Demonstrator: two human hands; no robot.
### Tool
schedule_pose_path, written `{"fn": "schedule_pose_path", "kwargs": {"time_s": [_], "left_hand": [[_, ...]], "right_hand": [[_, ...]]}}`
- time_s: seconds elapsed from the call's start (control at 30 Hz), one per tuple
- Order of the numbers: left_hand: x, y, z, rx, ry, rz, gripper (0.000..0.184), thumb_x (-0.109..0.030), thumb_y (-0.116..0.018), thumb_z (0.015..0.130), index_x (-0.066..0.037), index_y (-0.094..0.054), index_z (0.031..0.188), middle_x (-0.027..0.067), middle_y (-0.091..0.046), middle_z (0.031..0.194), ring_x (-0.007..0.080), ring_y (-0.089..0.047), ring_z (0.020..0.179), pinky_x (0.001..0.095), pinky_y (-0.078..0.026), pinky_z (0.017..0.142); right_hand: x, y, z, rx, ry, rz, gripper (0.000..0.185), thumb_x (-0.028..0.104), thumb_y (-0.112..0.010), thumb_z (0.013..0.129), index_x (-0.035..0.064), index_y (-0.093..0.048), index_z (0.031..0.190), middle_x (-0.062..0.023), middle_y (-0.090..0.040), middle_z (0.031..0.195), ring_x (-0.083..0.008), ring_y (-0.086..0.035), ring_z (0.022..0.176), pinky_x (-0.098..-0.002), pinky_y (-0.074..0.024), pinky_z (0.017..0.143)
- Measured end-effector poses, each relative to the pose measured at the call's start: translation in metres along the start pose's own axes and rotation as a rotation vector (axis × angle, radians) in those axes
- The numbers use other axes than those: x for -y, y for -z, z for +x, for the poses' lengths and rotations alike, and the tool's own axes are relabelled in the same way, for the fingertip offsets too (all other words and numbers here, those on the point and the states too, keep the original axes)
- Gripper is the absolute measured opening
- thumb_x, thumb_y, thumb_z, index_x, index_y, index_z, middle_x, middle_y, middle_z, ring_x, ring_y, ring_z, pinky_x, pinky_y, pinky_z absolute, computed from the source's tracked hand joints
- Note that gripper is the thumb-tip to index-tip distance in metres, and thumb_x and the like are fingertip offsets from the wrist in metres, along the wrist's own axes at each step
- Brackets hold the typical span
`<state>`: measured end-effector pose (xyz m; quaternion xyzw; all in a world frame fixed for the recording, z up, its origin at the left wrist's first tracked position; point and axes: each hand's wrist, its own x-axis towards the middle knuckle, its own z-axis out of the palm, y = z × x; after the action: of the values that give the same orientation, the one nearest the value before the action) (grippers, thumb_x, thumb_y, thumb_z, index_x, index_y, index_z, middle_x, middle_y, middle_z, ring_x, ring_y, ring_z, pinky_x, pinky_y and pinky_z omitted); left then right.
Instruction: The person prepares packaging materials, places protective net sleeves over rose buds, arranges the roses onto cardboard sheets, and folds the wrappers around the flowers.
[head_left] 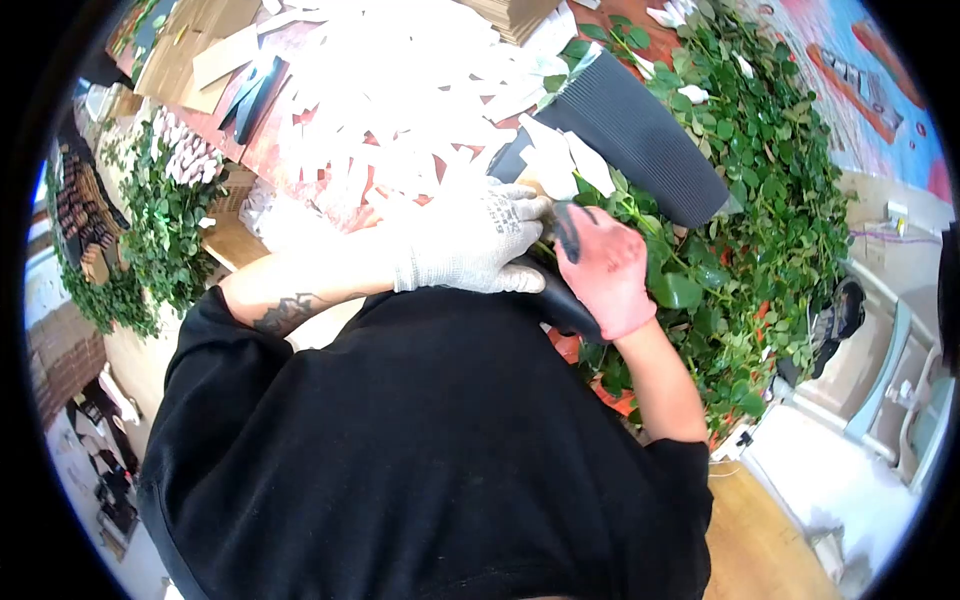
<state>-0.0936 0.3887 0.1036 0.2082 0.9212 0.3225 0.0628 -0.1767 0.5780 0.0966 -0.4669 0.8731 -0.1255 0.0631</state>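
Note:
My left hand [485,240], in a whitish knit glove with dark print on its back, reaches to the right with fingers stretched and thumb apart. Its fingertips lie close to my right hand [605,265], which wears a pink glove with dark fingertips. The right fingers are curled closed; whatever is in them is hidden. Just beyond both hands are white flowers or white paper pieces [560,165], too bright to tell which. Green leaves [680,290] crowd beside my right hand. A smooth black object [565,305] passes below my right wrist.
A ribbed black sheet [635,140] lies beyond my hands. White paper strips [390,90] cover the red table. Dark-handled scissors or a similar tool [252,98] and cardboard [195,60] lie at upper left. Leafy stems with pale pink blooms [185,155] stand left; a chair [895,370] stands right.

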Motion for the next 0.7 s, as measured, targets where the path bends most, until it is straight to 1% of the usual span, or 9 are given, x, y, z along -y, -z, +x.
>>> {"fn": "schedule_pose_path", "kwargs": {"time_s": [0.07, 0.13, 0.17, 0.33, 0.5, 0.57, 0.6, 0.67, 0.7], "left_hand": [[0.004, -0.005, -0.003, -0.048, -0.006, -0.001, 0.049, -0.041, -0.061, 0.081, 0.003, -0.06, 0.103, 0.0217, -0.054, 0.119, 0.0348, -0.049, 0.116, 0.0413, -0.039, 0.098], [0.002, -0.006, -0.001, 0.031, 0.007, 0.001, 0.049, -0.042, -0.06, 0.082, 0.003, -0.06, 0.103, 0.0219, -0.053, 0.12, 0.0347, -0.049, 0.117, 0.0413, -0.039, 0.098], [0.005, -0.012, -0.001, -0.01, -0.025, 0.051, 0.049, -0.041, -0.06, 0.082, 0.003, -0.06, 0.103, 0.0216, -0.053, 0.12, 0.0345, -0.049, 0.117, 0.0412, -0.04, 0.098], [0.008, -0.01, 0.001, -0.011, -0.05, 0.03, 0.048, -0.041, -0.06, 0.082, 0.002, -0.06, 0.103, 0.0207, -0.053, 0.119, 0.0346, -0.049, 0.116, 0.0413, -0.04, 0.097], [0.014, -0.008, 0.002, -0.085, -0.107, 0.034, 0.044, -0.039, -0.06, 0.082, 0.0, -0.061, 0.101, 0.0189, -0.057, 0.112, 0.0342, -0.053, 0.109, 0.0404, -0.043, 0.093], [0.02, 0.013, 0.012, 0.124, 0.02, -0.251, 0.037, -0.032, -0.059, 0.083, 0.0, -0.061, 0.101, 0.0169, -0.059, 0.104, 0.0323, -0.057, 0.101, 0.0387, -0.045, 0.087], [0.024, 0.018, 0.015, 0.021, 0.158, -0.325, 0.03, -0.026, -0.057, 0.085, -0.002, -0.061, 0.102, 0.0148, -0.061, 0.095, 0.0307, -0.06, 0.093, 0.0376, -0.047, 0.082], [0.056, 0.001, 0.021, -0.371, 0.042, -0.095, 0.02, -0.02, -0.055, 0.083, -0.009, -0.064, 0.097, 0.0126, -0.062, 0.088, 0.0289, -0.061, 0.086, 0.0389, -0.048, 0.077], [0.065, -0.008, 0.022, -0.38, 0.048, -0.092, 0.02, -0.02, -0.055, 0.083, -0.009, -0.064, 0.097, 0.0126, -0.062, 0.088, 0.0289, -0.061, 0.086, 0.0389, -0.048, 0.077]], "right_hand": [[-0.003, -0.002, 0.002, -0.104, -0.101, -0.066, 0.036, 0.018, -0.067, 0.074, 0.0064, -0.059, 0.107, -0.0149, -0.063, 0.096, -0.0315, -0.063, 0.077, -0.037, -0.0515, 0.069], [-0.004, -0.008, 0.01, -0.032, -0.187, -0.023, 0.039, 0.018, -0.068, 0.073, 0.0067, -0.058, 0.109, -0.0144, -0.062, 0.096, -0.0313, -0.063, 0.078, -0.0375, -0.051, 0.07], [-0.011, -0.017, 0.007, 0.001, -0.146, -0.08, 0.042, 0.024, -0.067, 0.075, 0.0072, -0.055, 0.112, -0.0141, -0.061, 0.099, -0.0286, -0.064, 0.079, -0.0375, -0.0517, 0.068], [-0.019, -0.024, 0.014, 0.012, -0.073, -0.014, 0.045, 0.022, -0.066, 0.075, 0.0068, -0.053, 0.115, -0.0136, -0.061, 0.096, -0.0282, -0.064, 0.08, -0.0369, -0.0512, 0.069], [-0.01, -0.018, 0.011, 0.063, -0.09, -0.224, 0.042, 0.02, -0.065, 0.075, 0.0084, -0.056, 0.114, -0.0127, -0.062, 0.098, -0.0284, -0.063, 0.083, -0.0379, -0.0511, 0.071], [-0.011, -0.017, 0.013, 0.143, -0.059, -0.268, 0.045, 0.02, -0.064, 0.075, 0.0088, -0.054, 0.117, -0.0167, -0.061, 0.105, -0.0289, -0.063, 0.084, -0.0376, -0.0511, 0.071], [-0.014, -0.019, 0.013, 0.141, -0.055, -0.268, 0.045, 0.02, -0.064, 0.075, 0.0088, -0.054, 0.117, -0.0167, -0.061, 0.105, -0.0289, -0.063, 0.084, -0.0376, -0.0511, 0.071], [-0.018, -0.026, 0.009, 0.112, -0.028, -0.317, 0.046, 0.02, -0.064, 0.074, 0.0088, -0.054, 0.118, -0.018, -0.059, 0.111, -0.0289, -0.063, 0.085, -0.0376, -0.051, 0.072], [-0.015, -0.022, 0.01, 0.095, -0.031, -0.294, 0.047, 0.019, -0.064, 0.073, 0.0091, -0.055, 0.117, -0.0184, -0.059, 0.111, -0.0292, -0.063, 0.085, -0.0375, -0.0509, 0.073]]}}
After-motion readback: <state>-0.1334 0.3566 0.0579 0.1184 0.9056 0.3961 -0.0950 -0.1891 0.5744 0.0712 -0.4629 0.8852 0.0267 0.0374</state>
